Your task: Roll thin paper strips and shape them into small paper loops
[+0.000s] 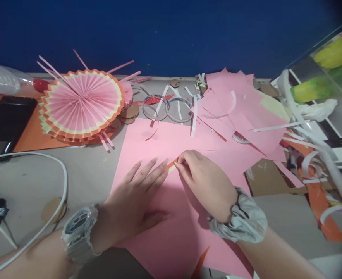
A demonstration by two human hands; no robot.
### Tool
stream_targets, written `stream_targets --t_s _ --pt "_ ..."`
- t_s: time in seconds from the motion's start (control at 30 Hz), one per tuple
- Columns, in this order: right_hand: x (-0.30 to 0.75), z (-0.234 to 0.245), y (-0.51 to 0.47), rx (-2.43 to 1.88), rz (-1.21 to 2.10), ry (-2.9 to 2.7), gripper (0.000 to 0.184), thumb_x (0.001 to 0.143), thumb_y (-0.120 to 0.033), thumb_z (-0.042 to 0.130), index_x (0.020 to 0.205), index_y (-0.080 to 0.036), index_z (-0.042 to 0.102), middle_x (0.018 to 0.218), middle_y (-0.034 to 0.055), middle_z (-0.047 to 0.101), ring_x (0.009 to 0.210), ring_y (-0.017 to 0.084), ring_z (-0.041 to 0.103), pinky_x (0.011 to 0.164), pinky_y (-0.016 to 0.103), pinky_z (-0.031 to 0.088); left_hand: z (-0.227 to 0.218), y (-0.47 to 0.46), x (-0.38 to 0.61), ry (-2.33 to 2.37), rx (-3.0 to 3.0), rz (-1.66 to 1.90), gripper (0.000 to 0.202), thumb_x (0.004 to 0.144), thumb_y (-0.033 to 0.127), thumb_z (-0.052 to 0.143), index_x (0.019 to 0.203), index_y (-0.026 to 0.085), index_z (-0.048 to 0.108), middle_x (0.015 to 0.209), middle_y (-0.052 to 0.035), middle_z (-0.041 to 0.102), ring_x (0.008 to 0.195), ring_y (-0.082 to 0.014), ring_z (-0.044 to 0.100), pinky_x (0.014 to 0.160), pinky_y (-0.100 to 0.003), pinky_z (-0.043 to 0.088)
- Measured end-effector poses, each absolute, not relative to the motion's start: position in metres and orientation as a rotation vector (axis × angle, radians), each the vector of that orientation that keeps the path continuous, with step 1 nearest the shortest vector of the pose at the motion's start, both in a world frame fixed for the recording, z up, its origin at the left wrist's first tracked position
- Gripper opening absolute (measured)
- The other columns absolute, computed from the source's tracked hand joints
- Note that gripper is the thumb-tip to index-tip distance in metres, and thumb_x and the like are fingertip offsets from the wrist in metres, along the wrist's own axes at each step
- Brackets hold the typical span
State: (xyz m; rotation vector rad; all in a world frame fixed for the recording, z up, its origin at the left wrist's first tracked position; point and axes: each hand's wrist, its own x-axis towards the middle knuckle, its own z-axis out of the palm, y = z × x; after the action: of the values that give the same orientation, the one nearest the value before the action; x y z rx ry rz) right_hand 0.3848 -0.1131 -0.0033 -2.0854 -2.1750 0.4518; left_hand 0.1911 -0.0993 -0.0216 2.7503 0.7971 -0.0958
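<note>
A large pink paper sheet lies on the grey table in front of me. My left hand, with a pale watch on the wrist, rests flat on the sheet with fingers stretched out. My right hand, a grey scrunchie round its wrist, has its fingers curled and pinches a small orange paper strip right at the left fingertips.
A round pleated pink fan with orange edge sits at the back left on orange paper. Tape rings, pink sheets and white strips clutter the back and right. A black phone and white cable lie left.
</note>
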Motion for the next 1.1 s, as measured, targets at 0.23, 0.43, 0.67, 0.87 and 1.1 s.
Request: stream_targets --t_s 0.23,0.43,0.67,0.87,1.1 --pt "0.3816 -0.0018 -0.1143 -2.143 0.235 -2.257 0.009 0.088 -0.027 0.039 0.085 -0.02 0.045 0.079 0.0017 0.057 0.062 0.016 0.05 0.053 0.029 0.03 -0.0226 -0.1003 0.1891 0.809 2.752 -0.04 0.081 0.082 0.065 0.034 0.142 0.013 0.019 0.15 -0.0059 0.006 0.137 -0.0272 0.004 0.111 -0.044 0.006" --pt "0.384 -0.001 -0.1117 -2.134 0.196 -2.239 0.012 0.082 -0.032 0.045 0.086 -0.02 0.044 0.077 0.0014 0.058 0.061 0.017 0.051 0.057 0.03 0.031 -0.0216 -0.0992 0.1904 0.815 2.753 -0.056 0.084 0.08 0.064 0.037 0.142 0.013 0.015 0.15 -0.0055 0.006 0.137 -0.027 0.003 0.111 -0.042 0.006" --pt "0.386 0.0006 -0.1104 -2.107 0.277 -2.185 0.019 0.082 -0.039 0.047 0.082 -0.021 0.041 0.07 -0.001 0.055 0.058 0.016 0.049 0.055 0.028 0.03 -0.0212 -0.0991 0.19 0.808 2.759 -0.068 0.081 0.082 0.063 0.036 0.142 0.012 0.017 0.15 -0.006 0.007 0.137 -0.0268 0.004 0.111 -0.042 0.004" --pt "0.3852 -0.0029 -0.1098 -2.126 0.287 -2.133 0.015 0.082 -0.034 0.046 0.082 -0.021 0.04 0.068 -0.002 0.053 0.055 0.015 0.047 0.055 0.027 0.029 -0.0221 -0.0984 0.1894 0.812 2.745 -0.072 0.081 0.082 0.061 0.038 0.142 0.013 0.015 0.15 -0.0057 0.007 0.137 -0.0271 0.005 0.11 -0.043 0.005" --pt "0.386 -0.0075 -0.109 -2.151 0.239 -2.12 0.004 0.079 -0.022 0.043 0.083 -0.021 0.042 0.069 -0.001 0.056 0.054 0.014 0.047 0.052 0.027 0.026 -0.0222 -0.0988 0.1892 0.805 2.75 -0.015 0.079 0.082 0.061 0.039 0.141 0.013 0.02 0.149 -0.0068 0.011 0.136 -0.0277 0.008 0.11 -0.044 0.008"
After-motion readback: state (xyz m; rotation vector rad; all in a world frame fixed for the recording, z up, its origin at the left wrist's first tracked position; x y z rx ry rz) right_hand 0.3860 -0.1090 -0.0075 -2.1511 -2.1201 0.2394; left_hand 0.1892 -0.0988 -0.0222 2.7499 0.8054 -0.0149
